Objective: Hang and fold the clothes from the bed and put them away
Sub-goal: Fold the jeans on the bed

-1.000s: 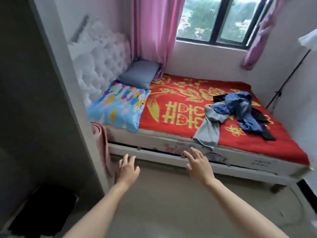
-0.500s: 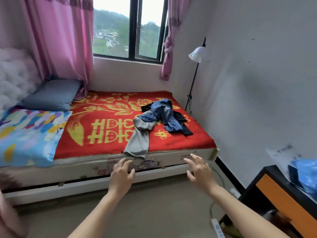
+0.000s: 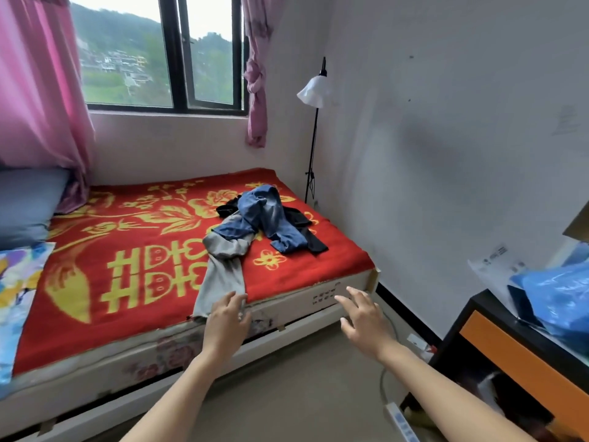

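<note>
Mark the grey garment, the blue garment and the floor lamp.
grey garment [image 3: 223,272]: head view, lower flat part.
blue garment [image 3: 264,215]: head view, bunched middle.
floor lamp [image 3: 314,92]: head view, white shade.

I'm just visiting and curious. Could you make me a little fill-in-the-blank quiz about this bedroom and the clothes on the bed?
1. The pile of clothes lies on a blanket whose main colour is ____.
2. The garment hanging over the near edge of the bed, closest to the left hand, is ____ in colour.
3. The floor lamp in the corner has a ____ shade.
4. The right hand is open and holds ____.

Missing words: red; grey; white; nothing.
</note>
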The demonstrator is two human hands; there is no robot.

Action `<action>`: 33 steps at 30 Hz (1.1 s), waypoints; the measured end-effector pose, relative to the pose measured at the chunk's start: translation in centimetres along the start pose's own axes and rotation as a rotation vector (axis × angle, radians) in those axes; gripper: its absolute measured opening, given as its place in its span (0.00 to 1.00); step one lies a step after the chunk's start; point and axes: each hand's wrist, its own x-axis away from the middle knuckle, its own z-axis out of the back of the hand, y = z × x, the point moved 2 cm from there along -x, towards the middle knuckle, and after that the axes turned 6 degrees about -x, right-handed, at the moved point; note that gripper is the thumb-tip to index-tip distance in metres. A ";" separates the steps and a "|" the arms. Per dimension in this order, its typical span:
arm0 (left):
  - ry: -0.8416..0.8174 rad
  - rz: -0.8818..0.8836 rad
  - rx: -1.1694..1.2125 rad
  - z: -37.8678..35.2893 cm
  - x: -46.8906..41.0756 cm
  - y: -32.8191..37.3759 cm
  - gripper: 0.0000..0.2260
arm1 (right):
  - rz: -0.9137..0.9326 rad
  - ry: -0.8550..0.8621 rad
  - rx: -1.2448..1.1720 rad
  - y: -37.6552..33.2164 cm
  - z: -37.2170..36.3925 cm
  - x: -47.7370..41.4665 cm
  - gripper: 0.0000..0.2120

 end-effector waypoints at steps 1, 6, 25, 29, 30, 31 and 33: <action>-0.004 0.002 0.002 0.0 -1.4 -0.7 0.17 | -0.009 0.002 0.001 -0.1 -0.2 -1.2 0.24; 0.020 -0.008 0.046 0.1 -8.3 -3.1 0.17 | -0.028 0.008 0.001 -1.1 -1.6 -7.8 0.25; -0.163 0.030 0.074 -12.2 -23.2 -1.5 0.17 | -0.224 -0.047 -0.074 10.8 -6.4 -21.2 0.25; -0.117 0.035 0.040 -14.5 -28.6 0.6 0.17 | -0.217 0.006 -0.064 15.7 -5.5 -27.2 0.25; -0.111 0.050 0.035 -15.1 -30.0 1.0 0.17 | -0.215 0.006 -0.073 16.7 -5.6 -28.7 0.25; -0.105 0.070 0.034 -15.8 -31.1 1.4 0.17 | -0.210 0.001 -0.084 17.7 -5.6 -30.1 0.25; -0.079 0.114 0.036 -16.3 -32.6 1.6 0.17 | -0.192 -0.031 -0.092 18.6 -6.0 -32.4 0.26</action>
